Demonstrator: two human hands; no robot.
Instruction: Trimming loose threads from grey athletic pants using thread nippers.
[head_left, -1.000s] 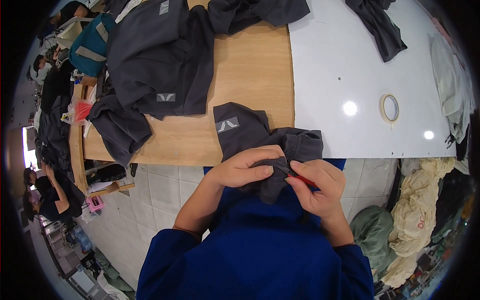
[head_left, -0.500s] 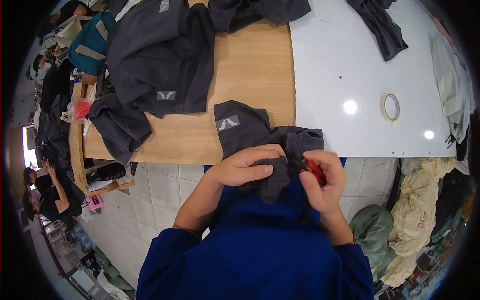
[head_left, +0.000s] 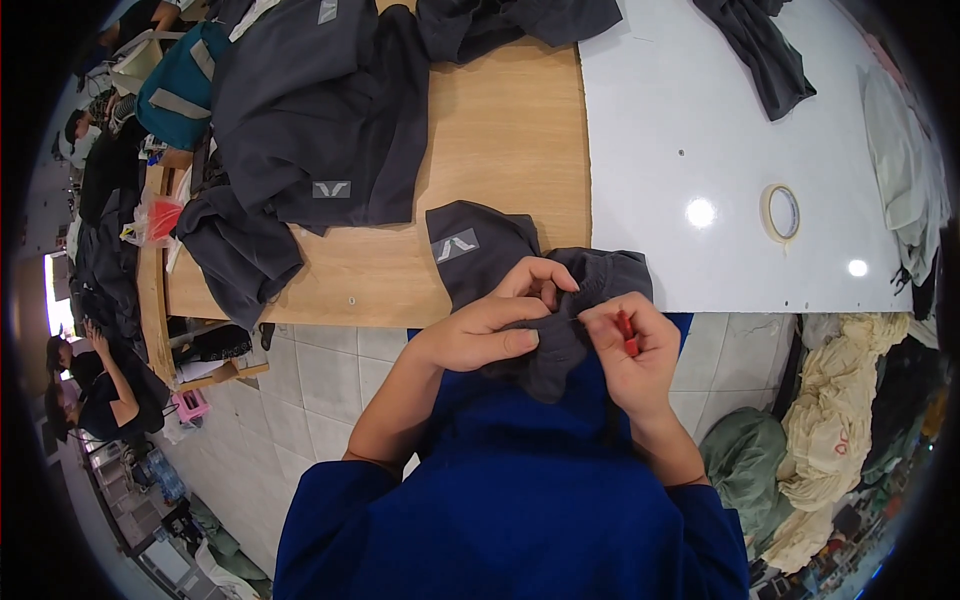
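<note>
A dark grey garment with a pale reflective patch hangs over the table's front edge into my hands. My left hand grips its bunched cloth, thumb on top and index finger bent above a gathered, elastic-looking edge. Just right of it, my right hand pinches at the edge of the cloth with thumb and fingertip. Tucked within the right hand's curled fingers is a small red-handled tool, resembling thread snips; its blades are hidden. Whether a thread lies in the pinch is too small to tell.
More dark grey garments lie on the wooden tabletop to the left. On the white tabletop sits a tape roll. Cream cloth and a green bundle are heaped at right. A co-worker is at far left.
My right hand has shifted slightly left and turned, with the red tool now deeper in its fingers and fingertips at the cloth. My left index finger has lifted and bent over the garment.
</note>
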